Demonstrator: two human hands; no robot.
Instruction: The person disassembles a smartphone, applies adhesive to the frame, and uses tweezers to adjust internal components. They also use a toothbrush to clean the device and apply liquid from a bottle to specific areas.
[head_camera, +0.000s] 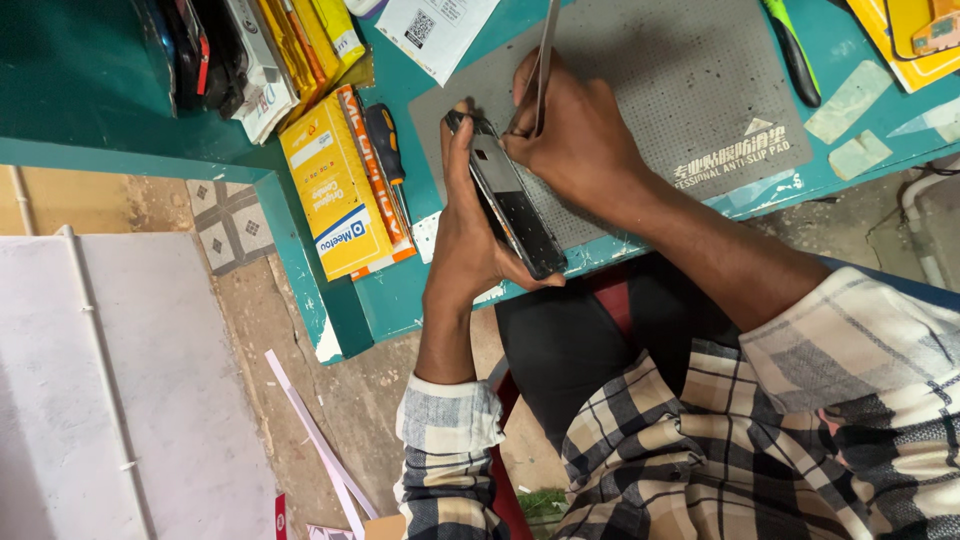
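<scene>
Left hand (462, 235) has its grip wrapped round a dark smartphone (510, 195) held edge-up over the grey anti-slip mat (690, 90) on the teal bench (400, 290), right hand (575, 140) pinching metal tweezers (546, 55) at its top end, looks like mid-prying, needs a steady, gentle touch.

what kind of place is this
Probably a phone repair bench: a grey perforated anti-slip work mat on a teal counter, yellow parts boxes, and a black opened smartphone being worked with metal tweezers.
</scene>
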